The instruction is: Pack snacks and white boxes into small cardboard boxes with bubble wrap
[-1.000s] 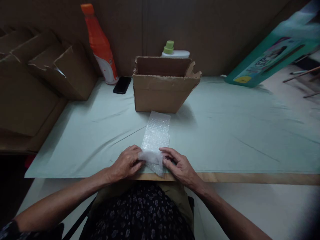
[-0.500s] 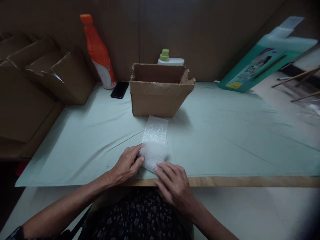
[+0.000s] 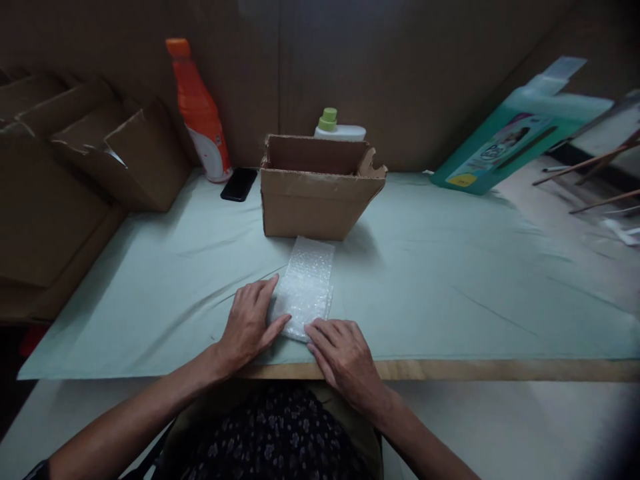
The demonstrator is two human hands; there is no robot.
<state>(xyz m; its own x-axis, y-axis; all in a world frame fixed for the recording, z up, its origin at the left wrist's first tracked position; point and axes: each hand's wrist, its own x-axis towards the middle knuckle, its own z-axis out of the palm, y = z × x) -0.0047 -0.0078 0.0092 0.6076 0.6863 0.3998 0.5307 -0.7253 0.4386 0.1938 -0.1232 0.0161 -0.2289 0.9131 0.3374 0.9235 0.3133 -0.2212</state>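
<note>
A clear sheet of bubble wrap lies on the green cloth, its near part folded over itself in layers. My left hand rests at the wrap's left side, thumb lying on the near layer and fingers stretched out apart from it. At the near right corner, my right hand has its fingertips together on the folded edge, with the thumb tucked below. Just beyond the wrap's far end stands an open cardboard box; its inside is mostly hidden.
A black phone lies beside an orange bottle at the back left. Behind the box is a white bottle with a green cap. A large green liquid bottle stands back right. Several cardboard boxes fill the left side.
The near part of the wrap now lies flatter on the table. My left hand has shifted slightly left with its fingers spread wider; my right hand stays near the same corner.
</note>
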